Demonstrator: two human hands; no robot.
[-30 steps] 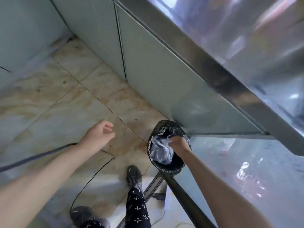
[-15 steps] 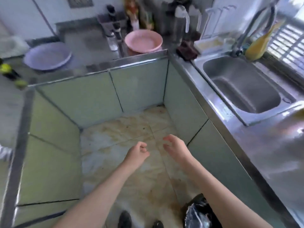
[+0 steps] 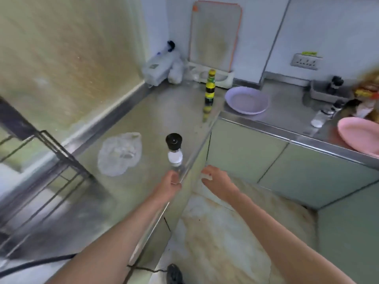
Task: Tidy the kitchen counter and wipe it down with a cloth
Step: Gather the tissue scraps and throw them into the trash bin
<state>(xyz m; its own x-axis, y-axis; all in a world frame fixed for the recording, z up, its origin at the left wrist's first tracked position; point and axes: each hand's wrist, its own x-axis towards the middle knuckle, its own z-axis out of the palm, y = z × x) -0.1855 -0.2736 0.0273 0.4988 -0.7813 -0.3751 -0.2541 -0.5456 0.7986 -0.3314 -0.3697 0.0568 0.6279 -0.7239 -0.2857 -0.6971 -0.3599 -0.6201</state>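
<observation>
The steel counter [image 3: 143, 124] runs along the left wall and turns right at the far corner. On it stand a clear shaker with a black cap [image 3: 174, 149] near the front edge and a dark sauce bottle with a yellow label [image 3: 210, 89] farther back. A crumpled clear plastic bag [image 3: 120, 153] lies left of the shaker. My left hand [image 3: 170, 183] hovers at the counter edge just in front of the shaker, fingers loosely curled, holding nothing. My right hand [image 3: 217, 179] is over the floor beside the edge, fingers apart and empty. No cloth is in view.
A purple plate [image 3: 247, 99] and a pink plate [image 3: 361, 136] sit on the far counter run with a small shaker [image 3: 320, 118]. A cutting board [image 3: 214, 35] leans upright in the corner beside a lying plastic bottle [image 3: 160, 66]. A black wire rack [image 3: 41, 160] stands at left.
The view has swung up from the bin on the floor to the left counter. Both empty hands have risen from the bin to the counter edge near the shaker.
</observation>
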